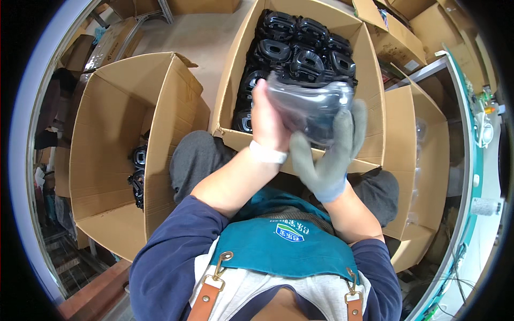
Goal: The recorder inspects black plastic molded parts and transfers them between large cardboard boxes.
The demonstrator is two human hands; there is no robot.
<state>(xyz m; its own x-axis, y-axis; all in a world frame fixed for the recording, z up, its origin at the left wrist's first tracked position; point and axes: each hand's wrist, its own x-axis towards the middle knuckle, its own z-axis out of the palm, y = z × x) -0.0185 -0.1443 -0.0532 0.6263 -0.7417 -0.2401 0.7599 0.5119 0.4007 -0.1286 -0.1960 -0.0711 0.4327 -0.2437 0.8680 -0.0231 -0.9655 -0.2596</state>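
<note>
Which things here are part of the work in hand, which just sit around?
In hand: clear plastic bag with a dark part inside; bare left hand; grey-gloved right hand; open cardboard box of black moulded plastic parts.

Lying about: large left cardboard box; right cardboard box; teal-edged white bench.

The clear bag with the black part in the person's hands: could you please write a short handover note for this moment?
Left hand, bare: holds the clear plastic bag at its left side.
Right hand, grey glove: supports the bag from below and right.
Inside the bag, a dark part, blurred.
Middle carton: stacked with black parts, unbagged.
Left carton: a few black parts at the bottom.
Whether the bag is closed cannot be told.
</note>
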